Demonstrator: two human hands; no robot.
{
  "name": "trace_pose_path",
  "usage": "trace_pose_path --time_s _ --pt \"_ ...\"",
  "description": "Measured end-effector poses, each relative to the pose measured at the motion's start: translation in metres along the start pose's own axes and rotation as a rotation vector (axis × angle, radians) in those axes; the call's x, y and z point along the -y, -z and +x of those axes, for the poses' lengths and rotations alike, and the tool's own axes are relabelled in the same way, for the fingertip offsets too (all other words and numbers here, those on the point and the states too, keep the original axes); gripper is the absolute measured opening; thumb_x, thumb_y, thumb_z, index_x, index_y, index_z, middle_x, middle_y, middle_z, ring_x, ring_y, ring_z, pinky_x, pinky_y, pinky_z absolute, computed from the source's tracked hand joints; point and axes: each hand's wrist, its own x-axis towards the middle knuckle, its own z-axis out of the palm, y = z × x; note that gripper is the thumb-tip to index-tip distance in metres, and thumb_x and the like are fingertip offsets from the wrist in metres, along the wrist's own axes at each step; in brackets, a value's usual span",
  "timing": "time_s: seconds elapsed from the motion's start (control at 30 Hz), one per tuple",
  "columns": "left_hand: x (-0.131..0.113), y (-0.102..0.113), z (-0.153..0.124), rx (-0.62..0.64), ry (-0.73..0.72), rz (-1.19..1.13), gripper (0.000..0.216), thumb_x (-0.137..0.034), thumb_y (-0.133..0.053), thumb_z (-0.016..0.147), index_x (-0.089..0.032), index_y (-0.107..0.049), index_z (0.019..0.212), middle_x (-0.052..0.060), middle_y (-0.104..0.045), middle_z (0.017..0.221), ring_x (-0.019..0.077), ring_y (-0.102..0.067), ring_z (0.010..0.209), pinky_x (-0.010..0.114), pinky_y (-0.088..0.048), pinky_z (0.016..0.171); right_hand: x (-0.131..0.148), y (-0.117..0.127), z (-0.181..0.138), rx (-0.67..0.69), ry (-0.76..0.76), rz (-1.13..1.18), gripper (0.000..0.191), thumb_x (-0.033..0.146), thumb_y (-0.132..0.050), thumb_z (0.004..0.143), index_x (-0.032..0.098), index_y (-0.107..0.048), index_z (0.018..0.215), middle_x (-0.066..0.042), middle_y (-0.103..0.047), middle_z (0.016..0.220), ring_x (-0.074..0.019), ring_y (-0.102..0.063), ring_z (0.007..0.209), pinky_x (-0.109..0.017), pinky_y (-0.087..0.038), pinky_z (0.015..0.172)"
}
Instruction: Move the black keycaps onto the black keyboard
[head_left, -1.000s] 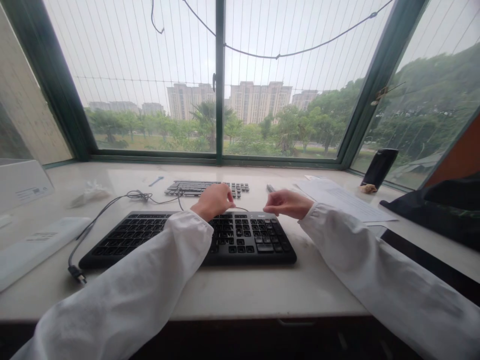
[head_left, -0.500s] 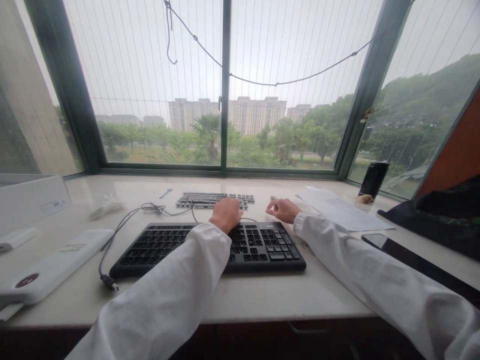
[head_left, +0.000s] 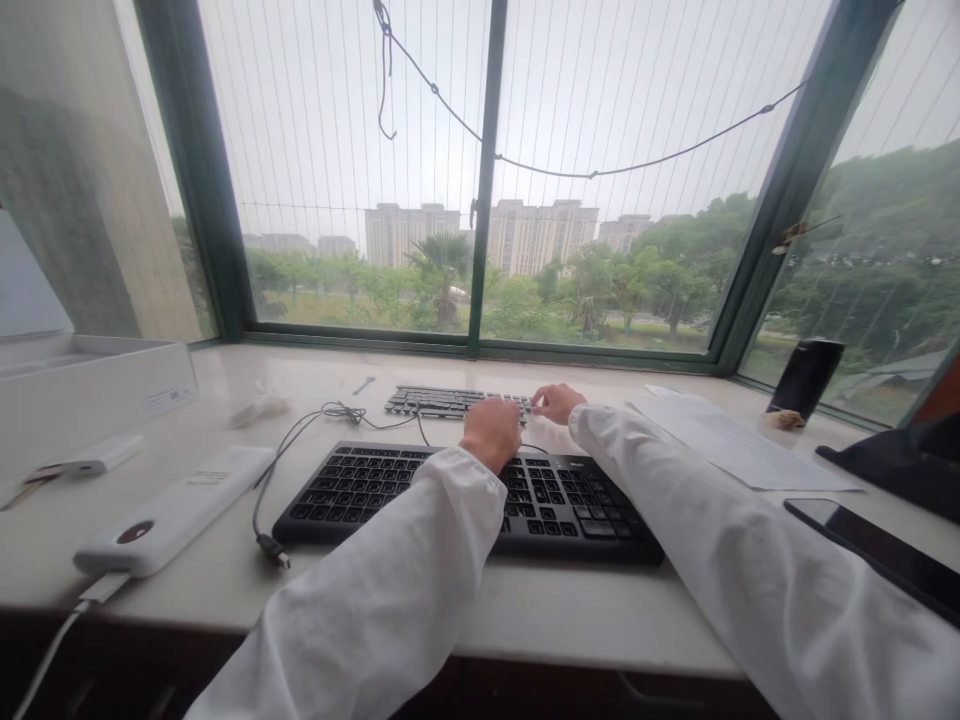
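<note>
A black keyboard (head_left: 375, 490) lies in front of me on the pale windowsill desk (head_left: 570, 620). Its cable (head_left: 300, 435) loops to the left and ends in a loose USB plug (head_left: 270, 548). A smaller grey keyboard (head_left: 442, 402) lies behind it. My left hand (head_left: 491, 432) is closed in a loose fist over the far edge of the black keyboard, with a thin wire beside it. My right hand (head_left: 556, 402) rests with bent fingers on the right end of the small keyboard. Whether it grips the keyboard is hidden.
A white power bank (head_left: 176, 510) with a white cable, a small white device (head_left: 97, 455) and a white box (head_left: 90, 385) sit at the left. At the right are papers (head_left: 735, 445), a black cylinder (head_left: 806, 378), a dark phone (head_left: 870, 545) and a black bag (head_left: 900, 460). A crumpled wrapper (head_left: 259, 408) lies behind the cable.
My right hand has moved forward and left from above the black keyboard to the right end of the small keyboard. My left hand stayed at the black keyboard's far edge. My view shifted left.
</note>
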Motion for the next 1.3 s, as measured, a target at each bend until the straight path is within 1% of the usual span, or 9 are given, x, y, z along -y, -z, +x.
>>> trace_pose_path --time_s 0.2,0.33,0.6,0.8,0.9,1.0,1.1,1.23,1.3 --pt "-0.002 0.004 -0.001 0.000 0.001 -0.016 0.032 -0.036 -0.053 0.086 -0.014 -0.068 0.103 0.018 -0.067 0.095 0.0271 -0.064 0.097 0.035 -0.050 0.084 -0.002 -0.003 0.007 0.020 0.010 -0.011 0.029 0.043 -0.063 0.076 0.026 -0.071 0.098 -0.003 -0.070 0.095 -0.0164 -0.061 0.084 -0.026 -0.041 0.069" --pt "-0.003 0.006 -0.002 -0.007 0.011 -0.016 0.032 -0.036 -0.053 0.087 -0.013 -0.067 0.105 0.018 -0.067 0.096 0.0268 -0.063 0.098 0.034 -0.049 0.085 -0.001 -0.003 0.008 0.017 0.004 -0.012 0.032 0.043 -0.064 0.075 0.025 -0.070 0.101 -0.003 -0.070 0.096 -0.0163 -0.061 0.084 -0.026 -0.041 0.068" --pt "-0.004 0.005 -0.003 -0.028 0.028 -0.011 0.031 -0.036 -0.053 0.087 -0.016 -0.066 0.107 0.015 -0.067 0.098 0.0244 -0.063 0.101 0.033 -0.049 0.088 0.000 -0.007 0.010 0.016 0.022 -0.012 0.027 0.041 -0.068 0.071 0.025 -0.072 0.093 -0.003 -0.070 0.090 -0.0165 -0.060 0.082 -0.026 -0.041 0.067" --pt "-0.002 0.004 -0.001 -0.054 0.025 -0.025 0.031 -0.037 -0.053 0.087 -0.016 -0.067 0.105 0.015 -0.067 0.096 0.0242 -0.063 0.099 0.033 -0.048 0.088 -0.002 0.005 0.004 0.022 0.057 0.039 0.029 0.042 -0.068 0.070 0.022 -0.074 0.090 -0.003 -0.071 0.085 -0.0148 -0.061 0.075 -0.025 -0.042 0.066" --pt "0.000 0.003 0.000 -0.067 0.017 -0.045 0.030 -0.036 -0.053 0.087 -0.015 -0.067 0.103 0.015 -0.067 0.096 0.0250 -0.063 0.098 0.034 -0.048 0.087 -0.004 0.021 -0.011 0.033 0.089 0.074 0.034 0.046 -0.067 0.071 0.020 -0.074 0.091 -0.004 -0.070 0.081 -0.0145 -0.060 0.072 -0.025 -0.041 0.065" --pt "0.002 0.002 0.001 -0.072 0.004 -0.079 0.031 -0.035 -0.052 0.087 -0.013 -0.068 0.102 0.016 -0.068 0.095 0.0266 -0.063 0.095 0.036 -0.048 0.083 -0.007 0.040 -0.039 0.061 0.135 0.118 0.042 0.053 -0.063 0.072 0.019 -0.073 0.094 -0.003 -0.069 0.080 -0.0132 -0.059 0.070 -0.024 -0.040 0.063" --pt "0.001 0.002 0.003 -0.036 -0.016 -0.141 0.033 -0.039 -0.051 0.086 -0.014 -0.072 0.095 0.014 -0.069 0.088 0.0249 -0.064 0.087 0.033 -0.048 0.075 -0.010 0.056 -0.074 0.177 0.221 0.238 0.051 0.059 -0.063 0.070 0.015 -0.073 0.094 -0.002 -0.063 0.068 -0.0116 -0.051 0.060 -0.025 -0.035 0.056" --pt "-0.001 0.004 0.005 0.114 -0.119 -0.293 0.034 -0.050 -0.059 0.078 -0.022 -0.076 0.084 0.003 -0.070 0.073 0.0156 -0.063 0.071 0.024 -0.043 0.064 -0.012 0.063 -0.115 0.375 0.339 0.479 0.054 0.059 -0.064 0.071 0.013 -0.070 0.098 0.002 -0.054 0.061 -0.0093 -0.044 0.057 -0.023 -0.030 0.053" --pt "-0.001 0.007 0.005 0.282 -0.195 -0.504 0.039 -0.055 -0.062 0.074 -0.021 -0.077 0.087 0.001 -0.070 0.074 0.0144 -0.061 0.071 0.024 -0.041 0.062 -0.010 0.061 -0.129 0.440 0.354 0.556 0.053 0.057 -0.065 0.071 0.012 -0.069 0.097 0.003 -0.052 0.060 -0.0085 -0.042 0.057 -0.023 -0.029 0.052"
